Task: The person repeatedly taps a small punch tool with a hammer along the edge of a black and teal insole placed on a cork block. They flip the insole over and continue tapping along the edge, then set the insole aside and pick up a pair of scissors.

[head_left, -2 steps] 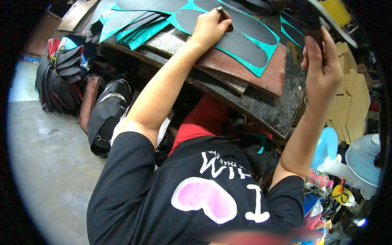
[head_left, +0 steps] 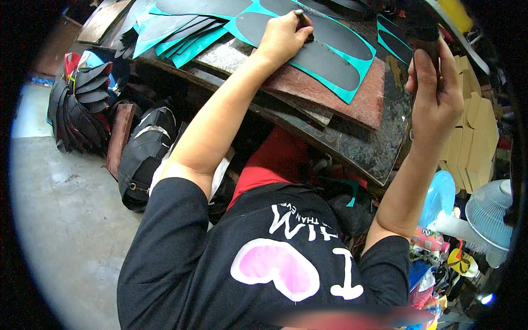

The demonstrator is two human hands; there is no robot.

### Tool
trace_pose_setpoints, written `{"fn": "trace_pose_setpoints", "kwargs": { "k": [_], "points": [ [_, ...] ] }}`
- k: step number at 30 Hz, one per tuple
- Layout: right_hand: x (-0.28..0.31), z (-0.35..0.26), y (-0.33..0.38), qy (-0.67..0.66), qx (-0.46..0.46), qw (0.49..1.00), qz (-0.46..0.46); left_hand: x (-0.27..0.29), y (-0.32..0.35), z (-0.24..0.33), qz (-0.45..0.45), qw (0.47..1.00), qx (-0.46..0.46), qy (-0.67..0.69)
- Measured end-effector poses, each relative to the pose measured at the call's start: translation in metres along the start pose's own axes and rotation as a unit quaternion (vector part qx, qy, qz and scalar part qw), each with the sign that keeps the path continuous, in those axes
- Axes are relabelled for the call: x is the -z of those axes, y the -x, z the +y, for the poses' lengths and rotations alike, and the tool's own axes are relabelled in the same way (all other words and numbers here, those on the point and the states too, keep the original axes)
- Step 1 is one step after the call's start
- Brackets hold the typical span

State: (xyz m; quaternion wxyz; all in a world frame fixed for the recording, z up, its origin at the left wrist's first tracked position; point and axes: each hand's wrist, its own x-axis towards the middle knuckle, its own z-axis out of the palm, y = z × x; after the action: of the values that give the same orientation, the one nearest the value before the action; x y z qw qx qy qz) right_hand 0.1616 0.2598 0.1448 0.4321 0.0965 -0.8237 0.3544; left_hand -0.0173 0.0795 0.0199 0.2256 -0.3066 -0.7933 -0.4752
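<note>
The left hand (head_left: pixel 286 41) pinches a short dark tool (head_left: pixel 300 18) between thumb and fingers, its lower end against a black-and-teal sheet (head_left: pixel 330 69) marked with long oval shapes. The right hand (head_left: pixel 437 102) is wrapped around a dark handle (head_left: pixel 427 50), raised to the right and well apart from the left hand; the handle's far end is too dark to make out. The sheet lies partly over a reddish-brown board (head_left: pixel 369 99), on a dark worn table (head_left: pixel 366 147). To the left on the table, more teal and black sheets (head_left: pixel 190 44) lie fanned in a pile. Farther left, below the table, stand a bundle of black leaf-shaped pieces (head_left: pixel 80 113) and, nearer, a black bag (head_left: pixel 146 157). On the right are tan cardboard pieces (head_left: pixel 474 140) and, nearer, a white fan (head_left: pixel 489 212).
</note>
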Motion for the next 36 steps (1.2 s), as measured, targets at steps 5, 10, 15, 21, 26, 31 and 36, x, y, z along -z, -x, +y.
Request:
{"fn": "trace_pose_setpoints", "kwargs": {
  "k": [5, 10, 15, 21, 26, 31, 36],
  "points": [
    [-0.035, 0.019, 0.019, 0.185, -0.112, 0.965, -0.148, -0.009, 0.004, 0.018, -0.084, 0.975, -0.084, -0.188],
    [-0.012, 0.054, 0.03, 0.193, -0.069, 0.976, -0.077, -0.011, 0.004, 0.001, 0.044, 0.938, 0.21, 0.272],
    [0.013, 0.013, 0.01, 0.034, -0.054, 0.998, -0.021, -0.007, 0.006, 0.003, -0.003, 0.993, 0.084, 0.079],
    [-0.025, 0.022, 0.021, 0.152, 0.042, 0.986, -0.06, -0.016, 0.009, 0.026, -0.067, 0.976, -0.111, -0.173],
    [-0.008, 0.063, 0.043, 0.195, -0.148, 0.964, -0.099, -0.018, 0.008, 0.013, 0.055, 0.937, 0.209, 0.274],
    [0.029, 0.022, 0.022, 0.027, -0.159, 0.986, -0.033, -0.015, 0.009, 0.01, -0.008, 0.99, 0.086, 0.115],
    [0.006, -0.002, 0.019, -0.005, -0.078, 0.996, 0.038, -0.02, 0.013, 0.031, 0.0, 0.995, -0.083, -0.063]
  ]
}}
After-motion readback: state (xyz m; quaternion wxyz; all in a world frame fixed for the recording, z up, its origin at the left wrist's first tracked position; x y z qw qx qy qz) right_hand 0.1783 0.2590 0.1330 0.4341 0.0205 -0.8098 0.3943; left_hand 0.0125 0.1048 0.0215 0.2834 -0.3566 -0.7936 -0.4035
